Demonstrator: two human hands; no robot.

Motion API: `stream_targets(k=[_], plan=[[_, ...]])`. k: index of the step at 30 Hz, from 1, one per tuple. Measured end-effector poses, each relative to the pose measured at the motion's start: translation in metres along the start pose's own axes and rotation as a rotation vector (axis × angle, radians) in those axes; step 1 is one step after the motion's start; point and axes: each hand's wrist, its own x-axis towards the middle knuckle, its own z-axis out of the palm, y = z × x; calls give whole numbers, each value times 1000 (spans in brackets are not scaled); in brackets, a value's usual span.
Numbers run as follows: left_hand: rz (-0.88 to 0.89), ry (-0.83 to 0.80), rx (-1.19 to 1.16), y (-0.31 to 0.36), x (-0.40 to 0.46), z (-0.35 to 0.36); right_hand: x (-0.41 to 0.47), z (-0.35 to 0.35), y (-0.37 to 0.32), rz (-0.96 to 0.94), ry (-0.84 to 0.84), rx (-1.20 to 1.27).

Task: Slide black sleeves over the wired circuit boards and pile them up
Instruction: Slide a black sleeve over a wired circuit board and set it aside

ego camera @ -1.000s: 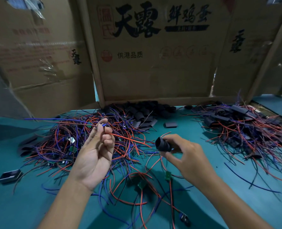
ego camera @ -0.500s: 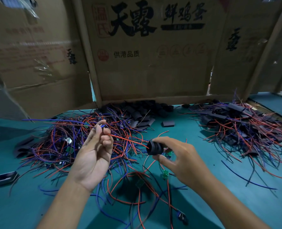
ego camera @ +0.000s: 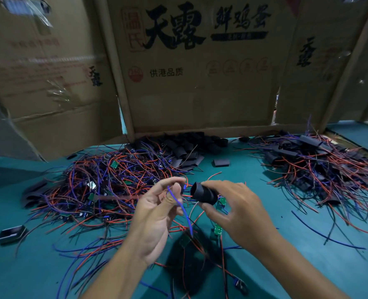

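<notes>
at centre frame, my right hand (ego camera: 241, 212) grips a round black rubber sleeve (ego camera: 203, 193). my left hand (ego camera: 155, 221) pinches thin blue and red wires (ego camera: 182, 207) just beside its open mouth.

The left hand (ego camera: 155, 221) pinches wire ends between thumb and fingertips, and a blue wire (ego camera: 182, 209) hangs down from it to a small green circuit board (ego camera: 185, 241) over the teal table (ego camera: 308, 266). Just right of it, the right hand (ego camera: 241, 214) holds a black sleeve (ego camera: 203, 194) with its open mouth turned toward the left hand. A big tangle of wired boards (ego camera: 105, 188) lies far left, loose black sleeves (ego camera: 185, 147) in the far middle, a sleeved pile (ego camera: 321, 169) far right. Cardboard boxes (ego camera: 200, 72) stand behind.
</notes>
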Motion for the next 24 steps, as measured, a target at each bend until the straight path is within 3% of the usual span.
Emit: stream_targets(k=[3,20,24], plan=[[1,52,-9,-6,1,-1,0,-2,-3,-5,-47,54],[133,3,173,-11,0,-4,0,-4,-9,-19,-50,98],[203,29,388,-13,0,-8,2,-5,-5,9,-29,109]])
